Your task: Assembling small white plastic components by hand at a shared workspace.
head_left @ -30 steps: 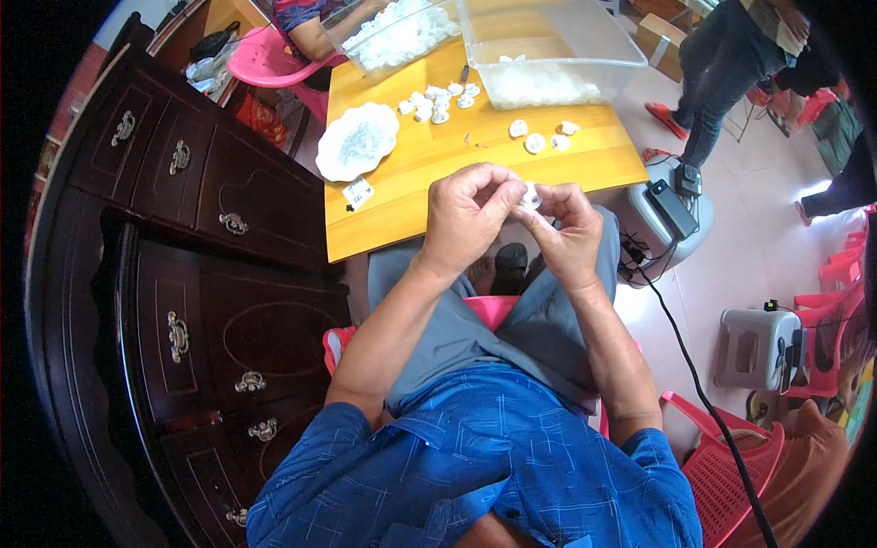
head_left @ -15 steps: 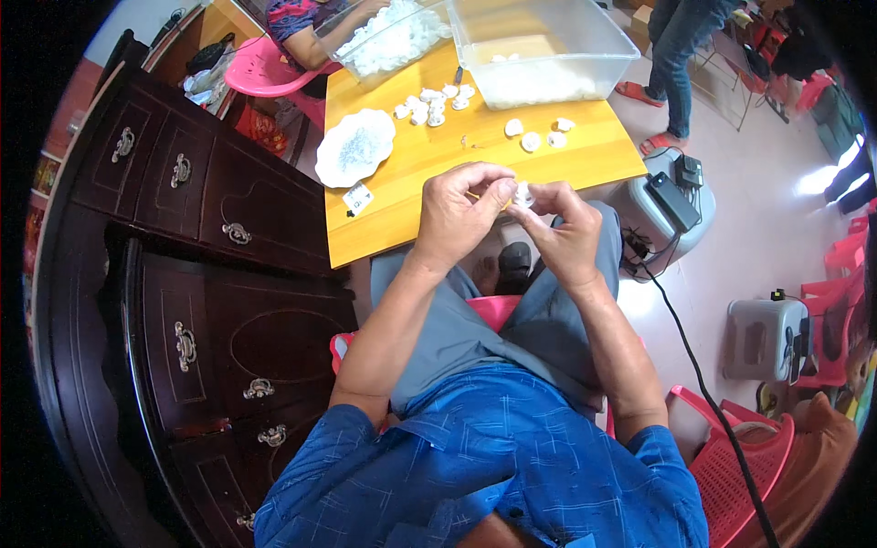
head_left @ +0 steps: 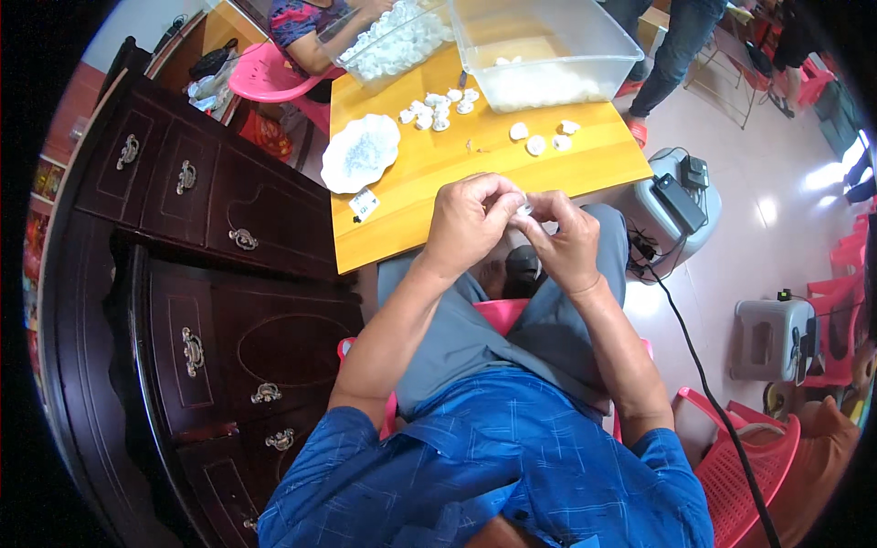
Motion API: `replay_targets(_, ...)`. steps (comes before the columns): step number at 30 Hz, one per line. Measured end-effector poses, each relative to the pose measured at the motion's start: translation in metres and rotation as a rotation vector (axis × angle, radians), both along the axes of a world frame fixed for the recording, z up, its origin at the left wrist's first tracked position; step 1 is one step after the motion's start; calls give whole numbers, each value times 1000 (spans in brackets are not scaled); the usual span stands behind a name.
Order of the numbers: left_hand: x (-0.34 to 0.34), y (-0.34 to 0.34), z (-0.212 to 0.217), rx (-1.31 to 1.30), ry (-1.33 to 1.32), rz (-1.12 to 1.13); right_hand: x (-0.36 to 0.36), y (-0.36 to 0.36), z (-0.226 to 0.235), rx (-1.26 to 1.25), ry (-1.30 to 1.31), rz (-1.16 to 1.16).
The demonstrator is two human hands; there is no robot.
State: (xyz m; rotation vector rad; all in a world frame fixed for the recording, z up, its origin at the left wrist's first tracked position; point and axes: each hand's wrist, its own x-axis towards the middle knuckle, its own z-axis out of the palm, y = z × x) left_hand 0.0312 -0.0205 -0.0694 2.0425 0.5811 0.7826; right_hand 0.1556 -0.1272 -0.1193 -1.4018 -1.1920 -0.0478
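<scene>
My left hand (head_left: 468,228) and my right hand (head_left: 568,242) meet just off the table's near edge, above my lap. Between their fingertips is a small white round piece (head_left: 524,209), mostly hidden by the fingers. Both hands pinch it with thumb and forefinger. Ahead on the wooden table (head_left: 411,205) lies a heap of white round pieces (head_left: 425,119). Several more white pieces (head_left: 536,144) lie apart to its right. A scalloped white plate (head_left: 333,173) holds small clear bits. Two tiny bits (head_left: 470,144) rest on the wood between plate and pieces.
Two clear plastic bins stand at the back, one (head_left: 585,50) with white pieces low inside, the other (head_left: 397,59) fuller, beside a co-worker's arm (head_left: 311,55). Dark drawers (head_left: 201,219) line my left. A grey case (head_left: 685,233) with a black cable (head_left: 681,338) stands right.
My hands stay together on the small white piece, with the fingers shifting slightly around it. The view has tilted a little. The person standing at the back right has shifted their legs.
</scene>
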Motion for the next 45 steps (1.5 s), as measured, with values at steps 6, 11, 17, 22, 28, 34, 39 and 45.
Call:
replay_targets(6, -10, 70, -44, 64, 286, 131, 9, 0, -3, -438, 99, 109)
replay_targets(11, -10, 138, -54, 350, 577, 319, 34, 6, -14, -369, -28, -66)
replay_targets(17, 8, 165, -67, 369, 316, 431, 54, 52, -15, -373, -187, -211)
replay_targets(22, 20, 135, -78, 363, 322, 310, 81, 93, -34, -476, -278, -232)
replay_targets(28, 38, 130, -81, 500, 318, 240, 102, 111, -61, -552, -718, -198)
replay_targets(34, 33, 129, -90, 602, 340, 207, 78, 93, -56, -382, -235, -164)
replay_targets(39, 35, 118, -85, 625, 360, 209, 58, 45, -19, -326, 240, -27)
replay_targets(45, 31, 119, -88, 689, 409, 170, 49, 30, -32, -314, 502, 82)
